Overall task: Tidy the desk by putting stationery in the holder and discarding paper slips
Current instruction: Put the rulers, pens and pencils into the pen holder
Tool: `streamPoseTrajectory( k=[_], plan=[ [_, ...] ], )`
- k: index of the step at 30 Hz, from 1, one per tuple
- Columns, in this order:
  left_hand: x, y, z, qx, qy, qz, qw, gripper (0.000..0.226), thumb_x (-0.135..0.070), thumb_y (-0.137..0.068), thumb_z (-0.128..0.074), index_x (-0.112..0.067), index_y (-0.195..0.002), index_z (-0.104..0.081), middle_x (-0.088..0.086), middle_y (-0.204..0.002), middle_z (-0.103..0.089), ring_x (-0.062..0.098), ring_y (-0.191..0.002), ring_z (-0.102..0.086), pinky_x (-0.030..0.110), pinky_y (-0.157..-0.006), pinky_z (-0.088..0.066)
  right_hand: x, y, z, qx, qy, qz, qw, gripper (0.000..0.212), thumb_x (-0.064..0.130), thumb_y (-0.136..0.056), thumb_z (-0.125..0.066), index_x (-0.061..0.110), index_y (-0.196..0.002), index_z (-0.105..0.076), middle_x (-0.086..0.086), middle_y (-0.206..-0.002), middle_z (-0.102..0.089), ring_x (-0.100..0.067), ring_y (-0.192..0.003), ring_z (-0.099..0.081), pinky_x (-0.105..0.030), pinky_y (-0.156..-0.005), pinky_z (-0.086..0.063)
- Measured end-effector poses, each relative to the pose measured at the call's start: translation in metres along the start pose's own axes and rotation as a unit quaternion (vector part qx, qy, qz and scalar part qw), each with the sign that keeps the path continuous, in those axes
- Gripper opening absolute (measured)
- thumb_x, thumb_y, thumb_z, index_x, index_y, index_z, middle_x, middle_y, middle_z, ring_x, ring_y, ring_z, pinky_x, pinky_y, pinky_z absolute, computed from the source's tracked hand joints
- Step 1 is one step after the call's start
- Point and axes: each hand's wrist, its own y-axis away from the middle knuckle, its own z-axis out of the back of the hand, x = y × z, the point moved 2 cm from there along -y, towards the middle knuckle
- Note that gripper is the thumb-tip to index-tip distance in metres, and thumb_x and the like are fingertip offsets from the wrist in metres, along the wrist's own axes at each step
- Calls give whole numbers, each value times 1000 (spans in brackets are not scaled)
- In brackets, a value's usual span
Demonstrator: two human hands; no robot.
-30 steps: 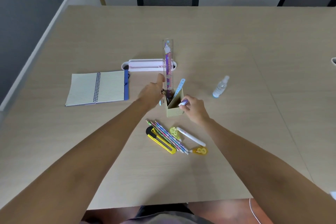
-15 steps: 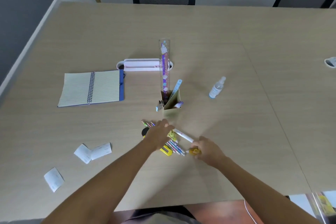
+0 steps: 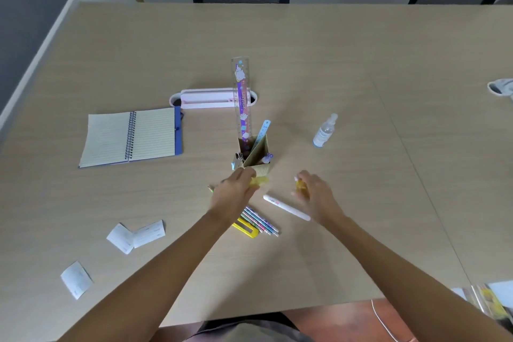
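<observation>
The beige holder (image 3: pixel 261 172) stands mid-desk with a purple ruler (image 3: pixel 242 100), a small blue ruler (image 3: pixel 263 130) and a marker in it. My left hand (image 3: pixel 236 191) is just in front of the holder, shut on a small yellow-green item (image 3: pixel 261 181), blurred. My right hand (image 3: pixel 316 194) is raised to the right, shut on a small yellow item (image 3: pixel 300 185). A white pen (image 3: pixel 286 207) lies between the hands. Several pencils (image 3: pixel 261 221) and a yellow cutter (image 3: pixel 247 229) lie under my left wrist. Three paper slips (image 3: pixel 136 236) (image 3: pixel 76 279) lie at the front left.
An open spiral notebook (image 3: pixel 130 136) lies at the left. A white cable tray (image 3: pixel 208 98) sits behind the holder. A small clear bottle (image 3: pixel 324 132) stands to the right. A metal clip (image 3: pixel 238 158) hangs by the holder's left side. Chairs stand beyond the far edge.
Both hands came down from the holder to the pile, each took a small yellow item, and now lift them back toward the holder. The camera tilted, showing the paper slips.
</observation>
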Motion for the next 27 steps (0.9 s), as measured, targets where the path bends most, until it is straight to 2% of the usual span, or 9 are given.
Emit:
streamPoseTrajectory(
  k=[4, 8, 11, 14, 18, 19, 21, 24, 27],
  plan=[
    [-7, -21, 43, -144, -13, -20, 989, 18, -12, -77, -71, -14, -94, -68, 7, -86, -67, 29, -67, -64, 34, -53, -54, 60, -62, 28, -42, -74, 52, 995, 20, 12, -86, -60, 9, -106, -58, -4, -80, -64, -24, -70, -57, -24, -65, -40],
    [-13, -42, 27, -62, -221, -5, 973, 28, -8, -53, -83, -26, -72, -71, -7, -62, -67, 23, -66, -60, 28, -58, -46, 86, -99, 22, 39, 75, 118, 989, 30, -1, -84, -48, 7, -106, -66, -18, -101, -68, -35, -96, -59, -28, -75, -37],
    [-16, -48, 17, -35, -268, -8, 963, 30, -15, -49, -86, -27, -71, -71, -11, -57, -65, 20, -72, -58, 28, -62, -42, 87, -111, 14, 79, 146, 95, 981, 29, -1, -82, -54, 9, -107, -63, -17, -103, -68, -35, -97, -59, -33, -80, -42],
    [-14, -43, 23, -76, -160, -41, 983, 20, -24, -66, -79, -27, -84, -71, -11, -76, -71, 22, -83, -60, 32, -71, -44, 86, -115, 8, 71, 133, 73, 986, 25, 3, -78, -61, 12, -101, -58, -15, -97, -68, -35, -92, -60, -40, -81, -48],
    [24, -16, 42, -138, 11, 41, 990, 16, -18, -84, -64, -17, -99, -67, 1, -98, -69, 24, -94, -59, 36, -83, -48, 75, -105, 6, 17, 24, 66, 997, 13, 9, -84, -56, 8, -96, -56, -15, -84, -69, -32, -77, -61, -38, -72, -49],
    [37, -6, 44, -114, 25, 58, 991, 14, -14, -85, -61, -16, -98, -66, 2, -98, -68, 24, -94, -59, 40, -85, -50, 68, -97, 7, -22, 1, 69, 997, 9, 7, -85, -52, 7, -93, -56, -15, -79, -68, -31, -71, -60, -37, -68, -48],
    [60, 16, 38, 23, 4, 77, 997, 18, -15, -86, -60, -20, -103, -66, 1, -108, -66, 22, -103, -57, 42, -92, -48, 45, -77, 1, -70, -3, 59, 996, 11, -1, -82, -47, 4, -82, -56, -15, -67, -64, -31, -61, -56, -35, -61, -45],
    [80, 49, 15, 242, -88, 51, 965, 44, -30, -84, -66, -27, -126, -55, 3, -138, -46, 22, -129, -40, 38, -103, -37, 8, -47, -28, 56, 64, 13, 996, 6, 2, -76, -54, 5, -76, -59, -12, -71, -64, -26, -64, -52, -34, -65, -44],
    [84, 62, -4, 239, -80, 61, 966, 54, -35, -83, -67, -29, -132, -47, 5, -142, -38, 23, -130, -38, 40, -101, -41, -11, -22, -57, 169, 141, -39, 975, 26, 25, -77, -68, 6, -94, -60, -14, -97, -61, -28, -84, -55, -31, -70, -41]
  ],
)
